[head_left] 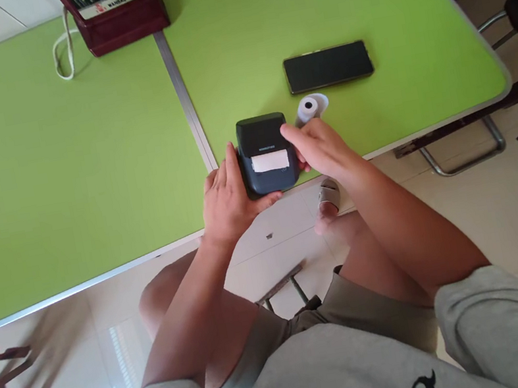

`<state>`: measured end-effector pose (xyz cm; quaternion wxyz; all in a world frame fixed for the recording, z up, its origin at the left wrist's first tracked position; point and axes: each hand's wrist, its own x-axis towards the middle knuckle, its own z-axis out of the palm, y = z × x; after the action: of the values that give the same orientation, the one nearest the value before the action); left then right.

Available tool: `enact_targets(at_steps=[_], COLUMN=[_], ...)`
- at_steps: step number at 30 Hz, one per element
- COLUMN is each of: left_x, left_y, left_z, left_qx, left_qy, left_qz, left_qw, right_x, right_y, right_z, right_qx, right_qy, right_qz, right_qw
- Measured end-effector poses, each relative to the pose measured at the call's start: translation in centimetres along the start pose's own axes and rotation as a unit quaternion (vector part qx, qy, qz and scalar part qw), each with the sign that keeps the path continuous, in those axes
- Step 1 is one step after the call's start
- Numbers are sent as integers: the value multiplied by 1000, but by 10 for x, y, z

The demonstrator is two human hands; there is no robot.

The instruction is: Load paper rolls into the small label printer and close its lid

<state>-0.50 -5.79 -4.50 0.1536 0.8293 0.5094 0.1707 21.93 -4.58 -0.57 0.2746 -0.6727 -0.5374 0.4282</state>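
Observation:
A small dark label printer (262,134) is at the front edge of the green table, a short strip of white paper (270,161) sticking out of its slot. My left hand (230,202) grips the printer's left side, thumb along the near edge. On the opposite side, my right hand (318,147) holds the printer with the thumb on its upper right corner; the other fingers are partly hidden beside it. Just beyond my right hand stands a white paper roll (308,108) with a dark core, its loose end curling out to the right.
A black phone (328,67) lies flat behind the roll. At the back, a dark red appliance (123,24) with a white cord (64,58) stands on the green table (60,175). A metal seam (182,94) crosses the tabletop. Chair legs (468,157) are at the right.

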Motion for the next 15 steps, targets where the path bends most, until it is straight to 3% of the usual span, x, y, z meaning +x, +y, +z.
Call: enact_targets(at_steps=[7,15], left_x=[3,-3], left_y=[5,1], left_z=[-4,-6], left_qx=[18,-12], left_qy=[-27,9], left_qz=[-13,18], left_qw=[999,1000], right_x=[2,2], right_y=[8,12], right_z=[3,6], right_qx=[23,47], right_qy=[8,-5], right_qz=[-15,-9], right_qw=[1000,999])
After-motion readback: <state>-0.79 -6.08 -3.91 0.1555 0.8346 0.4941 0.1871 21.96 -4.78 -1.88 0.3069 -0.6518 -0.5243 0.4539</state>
